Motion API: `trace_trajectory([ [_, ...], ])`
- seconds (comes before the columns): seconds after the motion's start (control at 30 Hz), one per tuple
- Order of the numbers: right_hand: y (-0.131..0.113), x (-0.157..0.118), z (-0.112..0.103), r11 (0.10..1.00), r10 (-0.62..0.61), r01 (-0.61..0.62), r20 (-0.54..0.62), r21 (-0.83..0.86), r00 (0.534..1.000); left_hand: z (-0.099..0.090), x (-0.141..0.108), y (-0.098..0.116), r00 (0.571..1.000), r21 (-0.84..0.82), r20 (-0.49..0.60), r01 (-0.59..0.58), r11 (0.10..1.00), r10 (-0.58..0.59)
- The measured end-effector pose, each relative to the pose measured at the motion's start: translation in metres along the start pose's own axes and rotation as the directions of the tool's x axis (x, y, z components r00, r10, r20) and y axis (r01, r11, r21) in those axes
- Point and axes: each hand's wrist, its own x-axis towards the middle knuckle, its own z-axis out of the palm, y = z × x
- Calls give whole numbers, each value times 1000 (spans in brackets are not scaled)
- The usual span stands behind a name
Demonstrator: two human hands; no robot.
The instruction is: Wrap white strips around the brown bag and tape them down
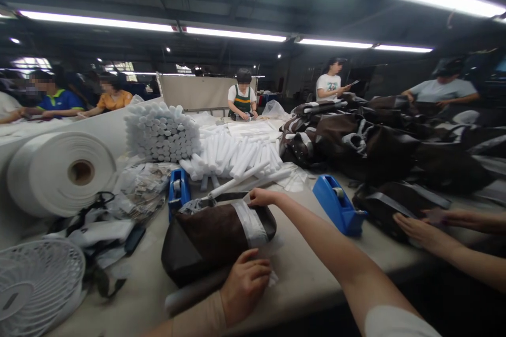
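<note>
A dark brown handbag (pixel 211 237) lies in front of me on the table, a white wrapping strip (pixel 251 224) running over its right part. My right hand (pixel 263 197) reaches across to the far side, fingers closed in a pinch at the strip's upper end, beside the bag's handle (pixel 231 196). Close to the bag's near lower edge is my left hand (pixel 247 287), its fingers curled. A translucent scrap (pixel 272 277) shows by those fingers; what they grip is hidden. A pale rod (pixel 193 292) lies along the bag's near side, partly behind my left hand.
Blue tape dispensers (pixel 340 205) flank the bag. White foam rods (pixel 233 155) are heaped behind it. A big white roll (pixel 59 174) and a white basket (pixel 39 284) stand left. Dark bags (pixel 356 137) pile up right, where a co-worker's hands (pixel 427 234) handle another bag.
</note>
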Motion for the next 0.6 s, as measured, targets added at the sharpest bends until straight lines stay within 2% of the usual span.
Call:
trace_trajectory([
  [0.07, -1, -1, -9, 1000, 11, -9, 145, -12, 989, 2, -4, 1, 1000, -10, -10, 9, 1000, -9],
  [0.13, -2, -2, -16, 1000, 9, -5, 233, -21, 972, 4, -8, 0, 1000, -17, -15, 20, 1000, -20],
  [0.23, -4, -5, -20, 997, -52, 65, 232, -50, 971, 9, -15, -4, 999, -12, 9, 49, 999, -48],
  [0.43, 8, 1, -11, 960, -212, 253, 289, -115, 934, 16, -22, -19, 971, 22, 226, 74, 997, -77],
  [0.5, 14, 5, -11, 952, -251, 285, 244, -115, 937, 11, -19, -21, 982, -20, 169, 84, 996, -80],
  [0.6, 13, 1, -15, 974, -219, 226, 154, -30, 964, -3, -7, -11, 992, -198, -38, 107, 974, -117],
])
